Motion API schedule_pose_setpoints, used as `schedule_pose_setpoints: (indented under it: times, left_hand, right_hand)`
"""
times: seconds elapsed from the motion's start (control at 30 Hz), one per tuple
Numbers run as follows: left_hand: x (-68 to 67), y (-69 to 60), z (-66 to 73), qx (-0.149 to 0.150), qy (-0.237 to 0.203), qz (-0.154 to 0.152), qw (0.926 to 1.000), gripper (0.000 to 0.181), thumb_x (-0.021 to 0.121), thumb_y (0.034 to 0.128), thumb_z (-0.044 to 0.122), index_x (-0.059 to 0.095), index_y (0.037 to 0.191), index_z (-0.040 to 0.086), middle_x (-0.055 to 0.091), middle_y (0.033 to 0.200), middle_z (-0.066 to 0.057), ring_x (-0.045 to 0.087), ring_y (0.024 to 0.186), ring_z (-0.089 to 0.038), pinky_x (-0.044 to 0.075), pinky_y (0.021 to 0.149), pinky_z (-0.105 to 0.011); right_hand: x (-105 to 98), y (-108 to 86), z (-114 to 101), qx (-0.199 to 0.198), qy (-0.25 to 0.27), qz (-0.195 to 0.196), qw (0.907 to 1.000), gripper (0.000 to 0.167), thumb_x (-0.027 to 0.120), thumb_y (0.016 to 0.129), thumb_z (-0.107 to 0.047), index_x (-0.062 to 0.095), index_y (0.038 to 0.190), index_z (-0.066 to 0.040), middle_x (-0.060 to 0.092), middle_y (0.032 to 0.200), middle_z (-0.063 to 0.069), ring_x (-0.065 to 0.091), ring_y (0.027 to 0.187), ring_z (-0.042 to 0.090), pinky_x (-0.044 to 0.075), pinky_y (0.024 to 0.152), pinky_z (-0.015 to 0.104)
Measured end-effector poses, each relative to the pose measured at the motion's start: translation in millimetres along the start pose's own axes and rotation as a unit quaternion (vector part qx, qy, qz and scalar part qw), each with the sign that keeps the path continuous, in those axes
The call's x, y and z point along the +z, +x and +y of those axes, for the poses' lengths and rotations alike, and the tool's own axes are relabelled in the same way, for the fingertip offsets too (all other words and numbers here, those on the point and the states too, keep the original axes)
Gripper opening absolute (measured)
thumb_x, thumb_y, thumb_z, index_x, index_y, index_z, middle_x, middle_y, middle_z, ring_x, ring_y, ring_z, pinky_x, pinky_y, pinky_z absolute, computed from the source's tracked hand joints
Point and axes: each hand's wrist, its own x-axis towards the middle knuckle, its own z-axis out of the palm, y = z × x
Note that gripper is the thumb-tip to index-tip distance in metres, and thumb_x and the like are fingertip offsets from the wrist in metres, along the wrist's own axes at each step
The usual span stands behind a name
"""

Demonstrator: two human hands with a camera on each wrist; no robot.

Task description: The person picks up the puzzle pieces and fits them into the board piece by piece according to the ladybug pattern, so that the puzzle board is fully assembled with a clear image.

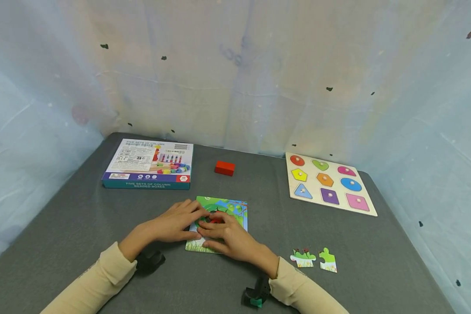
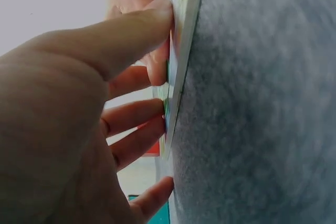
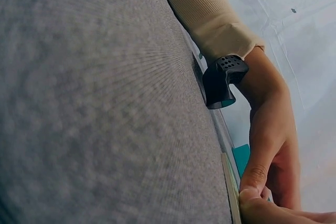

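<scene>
A square picture puzzle [image 1: 239,210] in green and blue, with a red figure partly hidden by fingers, lies flat on the grey table. My left hand [image 1: 173,223] rests on its left side, fingers extended. In the left wrist view the thumb [image 2: 142,24] lies on the board's near edge and several fingertips touch its surface. From the right, my right hand [image 1: 231,237] reaches over the puzzle's lower middle, its fingers spread and meeting the left fingertips. Whether a piece lies beneath the fingers is hidden. Two loose jigsaw pieces, one wide [image 1: 303,258] and one cornered [image 1: 328,260], sit right of my right forearm.
At the back left lies a flat boxed bead set [image 1: 147,165]. A red block [image 1: 224,168] sits behind the puzzle. The wooden shape board [image 1: 318,192] with knobbed pieces occupies the back right. Pale curtains [image 1: 239,87] surround the table. Black camera mounts hang under both wrists.
</scene>
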Motion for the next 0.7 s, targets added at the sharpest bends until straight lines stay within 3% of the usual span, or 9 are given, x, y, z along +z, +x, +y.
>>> schedule_pose_setpoints:
  times: [0.2, 0.43, 0.7]
  left_hand:
    - [0.4, -0.6, 0.2, 0.002, 0.009, 0.008, 0.9999, 0.056, 0.064, 0.0862, 0.041, 0.049, 0.135, 0.016, 0.046, 0.111, 0.002, 0.035, 0.091, -0.01, 0.036, 0.083, -0.044]
    - [1.2, 1.8, 1.3, -0.011, 0.001, 0.008, 0.9999, 0.054, 0.066, 0.0844, 0.04, 0.052, 0.132, 0.019, 0.046, 0.112, 0.004, 0.037, 0.09, -0.011, 0.036, 0.081, -0.043]
    - [2.2, 3.4, 1.2, -0.023, 0.002, 0.005, 0.9997, 0.057, 0.067, 0.0831, 0.041, 0.051, 0.133, 0.019, 0.043, 0.124, -0.003, 0.04, 0.102, -0.018, 0.036, 0.087, -0.051]
  right_hand:
    - [3.0, 1.4, 2.6, 0.012, 0.035, 0.011, 0.9993, 0.043, 0.065, 0.087, -0.031, 0.061, 0.124, -0.01, 0.058, 0.127, 0.005, 0.045, 0.125, 0.021, 0.029, 0.106, 0.038]
    - [2.1, 2.2, 3.3, 0.008, 0.018, 0.016, 0.9997, 0.043, 0.068, 0.085, -0.032, 0.064, 0.121, -0.011, 0.062, 0.122, 0.001, 0.049, 0.119, 0.021, 0.034, 0.101, 0.037]
    - [-20.7, -6.1, 6.5, 0.035, 0.097, 0.003, 0.9947, 0.039, 0.069, 0.085, -0.021, 0.063, 0.12, -0.005, 0.06, 0.124, 0.008, 0.05, 0.118, 0.02, 0.039, 0.099, 0.031]
